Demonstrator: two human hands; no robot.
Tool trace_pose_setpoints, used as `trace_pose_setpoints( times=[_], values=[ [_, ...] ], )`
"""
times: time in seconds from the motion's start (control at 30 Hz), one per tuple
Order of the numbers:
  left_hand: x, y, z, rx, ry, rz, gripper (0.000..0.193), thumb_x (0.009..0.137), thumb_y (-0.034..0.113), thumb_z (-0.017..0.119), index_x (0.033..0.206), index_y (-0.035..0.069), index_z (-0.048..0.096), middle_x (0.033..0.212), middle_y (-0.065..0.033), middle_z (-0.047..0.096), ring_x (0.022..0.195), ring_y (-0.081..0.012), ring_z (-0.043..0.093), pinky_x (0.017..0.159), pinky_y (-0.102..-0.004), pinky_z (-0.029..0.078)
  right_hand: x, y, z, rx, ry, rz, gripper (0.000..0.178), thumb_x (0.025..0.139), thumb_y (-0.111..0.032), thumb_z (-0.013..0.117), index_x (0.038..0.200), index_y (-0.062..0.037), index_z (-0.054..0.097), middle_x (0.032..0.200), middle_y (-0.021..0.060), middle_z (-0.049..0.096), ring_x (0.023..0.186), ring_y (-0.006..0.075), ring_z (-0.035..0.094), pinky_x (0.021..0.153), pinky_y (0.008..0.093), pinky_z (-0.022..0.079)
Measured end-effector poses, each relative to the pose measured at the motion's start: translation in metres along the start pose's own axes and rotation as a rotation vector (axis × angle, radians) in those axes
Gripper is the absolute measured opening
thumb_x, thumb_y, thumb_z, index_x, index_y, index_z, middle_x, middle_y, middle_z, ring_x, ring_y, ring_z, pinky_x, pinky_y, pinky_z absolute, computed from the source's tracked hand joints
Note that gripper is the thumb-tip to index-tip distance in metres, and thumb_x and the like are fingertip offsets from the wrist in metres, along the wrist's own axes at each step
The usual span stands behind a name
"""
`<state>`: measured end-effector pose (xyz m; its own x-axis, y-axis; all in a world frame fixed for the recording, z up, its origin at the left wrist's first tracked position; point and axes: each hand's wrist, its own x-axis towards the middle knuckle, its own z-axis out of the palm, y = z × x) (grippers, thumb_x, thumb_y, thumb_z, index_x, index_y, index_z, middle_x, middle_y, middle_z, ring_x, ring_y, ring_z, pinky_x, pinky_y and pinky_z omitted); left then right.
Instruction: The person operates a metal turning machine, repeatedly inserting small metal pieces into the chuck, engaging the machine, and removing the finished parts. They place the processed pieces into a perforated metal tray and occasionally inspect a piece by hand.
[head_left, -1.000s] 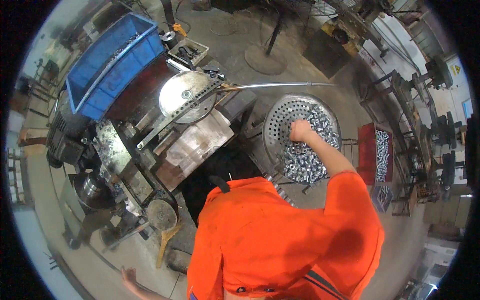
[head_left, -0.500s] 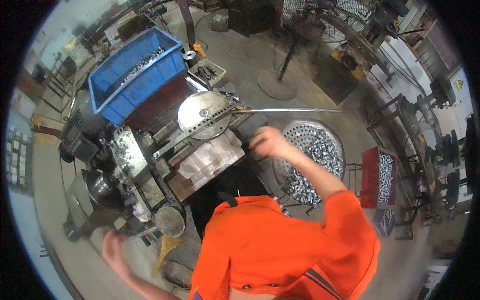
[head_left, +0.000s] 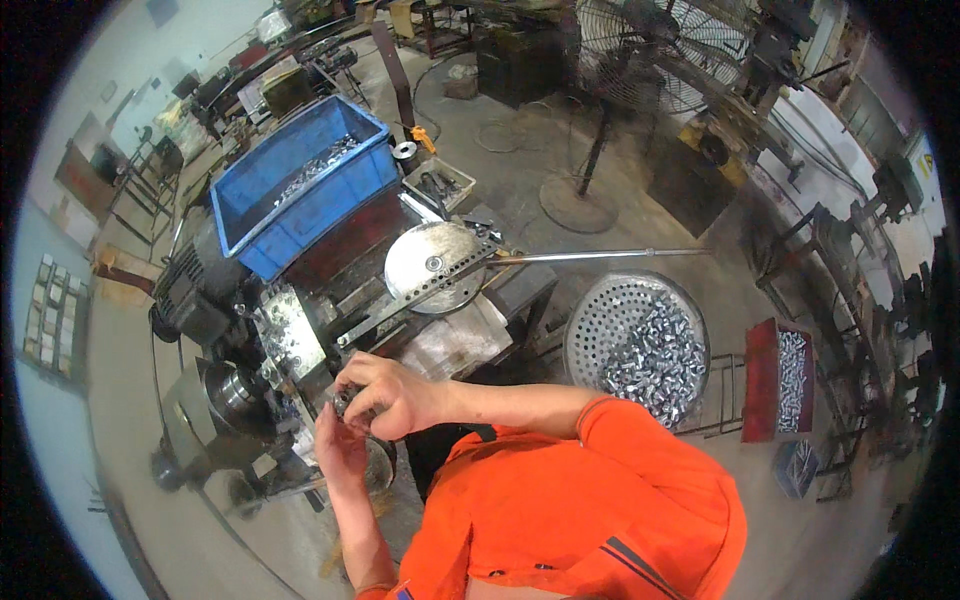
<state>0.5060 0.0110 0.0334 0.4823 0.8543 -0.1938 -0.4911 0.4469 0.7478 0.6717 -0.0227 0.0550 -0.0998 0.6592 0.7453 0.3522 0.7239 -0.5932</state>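
My right hand [head_left: 392, 397] has its fingers curled around a small dark metal part [head_left: 347, 394], just in front of the machine. From below, my left hand [head_left: 340, 445] comes up against the same part with its fingers closed at it. The fingers hide most of the part. Just beyond the hands lies the machine's metal block [head_left: 292, 335], and to its right a round metal disc [head_left: 425, 255] with a perforated bar [head_left: 420, 294] across it. A round disc-topped piece [head_left: 380, 468] is partly covered by my left forearm.
A blue bin [head_left: 300, 220] with small metal parts stands beyond the machine. To the right are a perforated round tray [head_left: 590, 340] heaped with shiny metal parts and a red bin [head_left: 762, 385] of similar pieces. A lathe chuck [head_left: 235, 393] is at left; a long rod [head_left: 610, 256] juts out rightward.
My right hand has moved left from beside the round tray, and my left hand has come up and right. Both now meet at the small metal part. The view has shifted.
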Motion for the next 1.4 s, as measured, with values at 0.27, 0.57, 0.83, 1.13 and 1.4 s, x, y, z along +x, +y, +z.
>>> trace_pose_setpoints(
  times=[0.27, 0.57, 0.83, 1.13, 1.4],
  values=[
    [-0.002, 0.013, 0.001, 0.786, -0.064, 0.183, 0.03, 0.089, 0.018, 0.054, 0.065, 0.0, 0.053, 0.053, -0.0045, 0.053, 0.047, -0.0113, 0.051, 0.045, -0.0247, 0.039, -0.013, -0.007, -0.001, -0.14, -0.266, 0.13, 0.008, 0.051, -0.012, 0.059, 0.059, -0.0108, 0.062, 0.081, 0.0104, 0.056, 0.08, 0.029, 0.053, 0.066, 0.0384, 0.044],
    [-0.002, 0.01, 0.006, 1.026, -0.062, 0.209, 0.029, 0.088, 0.017, 0.057, 0.071, -0.005, 0.061, 0.06, -0.0019, 0.057, 0.056, -0.0066, 0.051, 0.05, -0.0219, 0.039, -0.02, 0.002, 0.011, -0.21, -0.312, 0.239, 0.008, 0.053, -0.013, 0.058, 0.054, -0.0063, 0.061, 0.061, 0.0111, 0.057, 0.065, 0.0311, 0.057, 0.06, 0.0412, 0.046],
    [-0.002, 0.004, 0.002, 0.901, 0.033, 0.249, 0.015, 0.084, 0.009, 0.061, 0.081, -0.005, 0.064, 0.067, -0.002, 0.06, 0.06, -0.0072, 0.053, 0.054, -0.022, 0.042, -0.016, -0.001, 0.019, -0.318, -0.3, 0.314, 0.011, 0.058, -0.013, 0.056, 0.051, -0.0046, 0.058, 0.06, 0.0118, 0.059, 0.059, 0.0339, 0.057, 0.055, 0.0431, 0.046],
    [-0.008, 0.028, 0.002, 0.837, -0.14, 0.131, 0.014, 0.082, 0.01, 0.062, 0.085, -0.004, 0.066, 0.068, -0.0055, 0.063, 0.057, -0.0082, 0.057, 0.052, -0.0225, 0.045, -0.013, 0.032, 0.006, 0.561, -0.394, 0.719, 0.012, 0.072, -0.004, 0.058, 0.071, -0.0004, 0.07, 0.068, 0.0029, 0.066, 0.06, 0.0109, 0.058, 0.059, 0.0247, 0.05],
    [-0.038, 0.069, -0.049, 0.68, -0.168, 0.187, 0.011, 0.08, 0.0, 0.06, 0.089, -0.003, 0.066, 0.075, -0.0069, 0.066, 0.066, -0.012, 0.062, 0.062, -0.025, 0.05, 0.051, 0.031, 0.029, 0.728, -0.645, 0.772, 0.021, 0.068, -0.008, 0.051, 0.072, 0.0029, 0.069, 0.07, 0.0079, 0.065, 0.061, 0.0117, 0.059, 0.058, 0.0238, 0.048]
  ],
)
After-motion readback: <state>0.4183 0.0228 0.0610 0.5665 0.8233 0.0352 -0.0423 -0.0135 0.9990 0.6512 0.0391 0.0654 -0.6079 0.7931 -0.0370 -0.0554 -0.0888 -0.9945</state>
